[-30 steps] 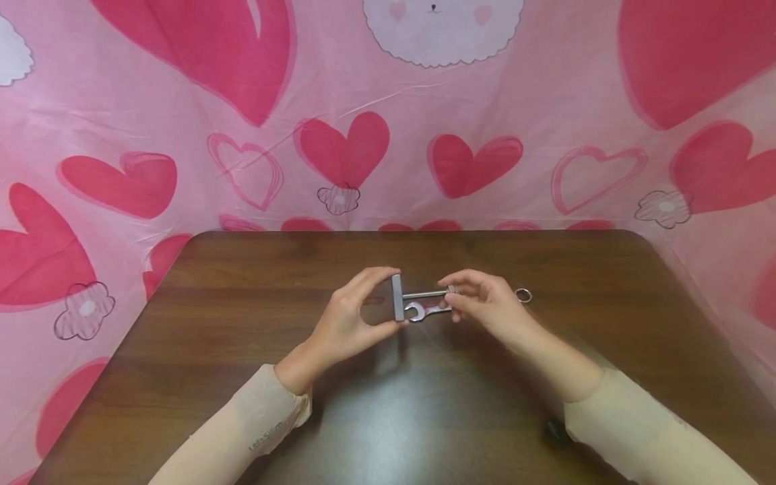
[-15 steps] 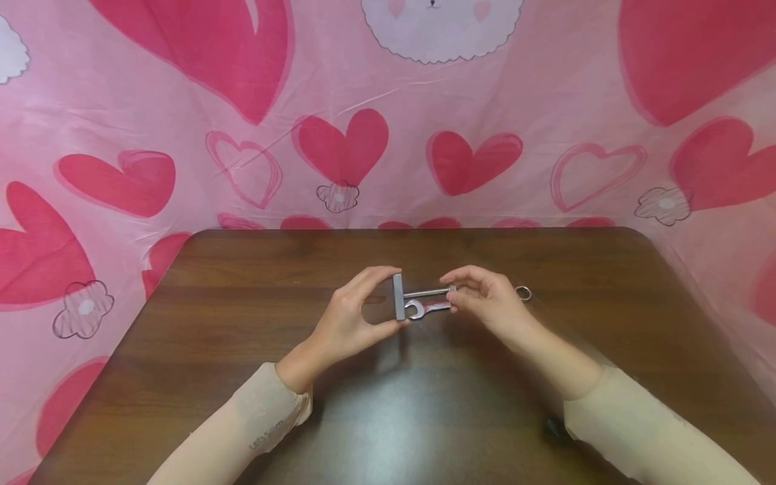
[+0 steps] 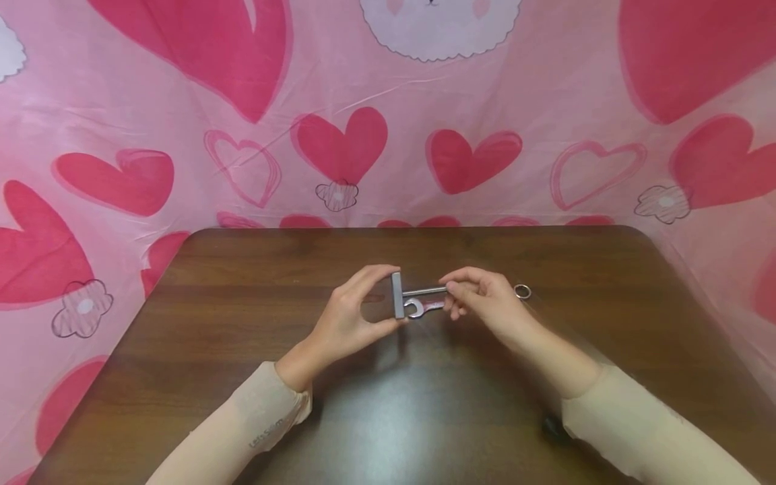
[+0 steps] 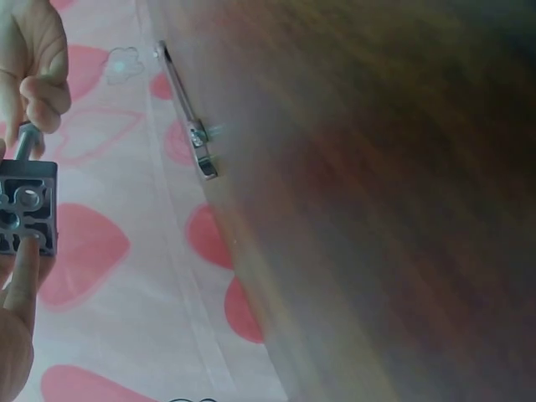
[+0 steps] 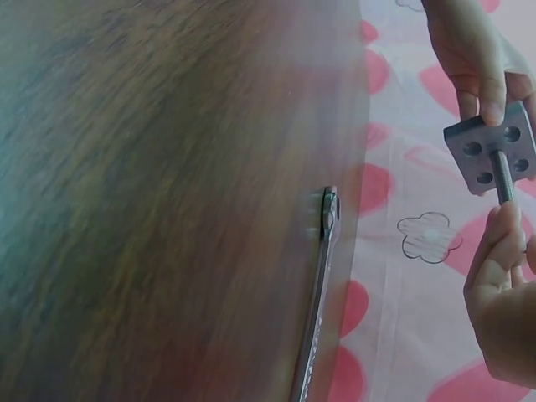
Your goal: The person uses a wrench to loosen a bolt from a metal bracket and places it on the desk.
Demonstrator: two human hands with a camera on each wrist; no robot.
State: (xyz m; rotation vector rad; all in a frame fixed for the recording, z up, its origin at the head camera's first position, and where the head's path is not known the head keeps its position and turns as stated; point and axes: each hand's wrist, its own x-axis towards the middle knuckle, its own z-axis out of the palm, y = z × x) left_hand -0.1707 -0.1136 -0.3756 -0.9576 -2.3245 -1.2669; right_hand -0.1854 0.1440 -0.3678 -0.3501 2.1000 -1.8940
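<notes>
My left hand (image 3: 348, 320) holds a grey square plate (image 3: 397, 296) by its edges, between thumb and fingers. In the right wrist view the plate (image 5: 496, 149) has several holes, and a bolt (image 5: 502, 174) stands out from its middle. My right hand (image 3: 494, 303) pinches the head end of the bolt (image 3: 423, 292), covering it in the head view. In the left wrist view the bolt head (image 4: 30, 134) is partly visible by the right fingers. A combination wrench (image 3: 415, 309) lies on the table below and behind the right hand, its middle hidden.
The wrench's ring end (image 3: 523, 292) shows to the right of the right hand. A brown wooden table (image 3: 242, 391) spans the view, with a pink heart-print cloth (image 3: 412, 87) behind it. Some small dark thing (image 3: 553, 428) sits beside the right sleeve.
My right thumb and fingers have shifted round the bolt's head end, which showed before and is covered now. The left hand and plate have stayed almost still.
</notes>
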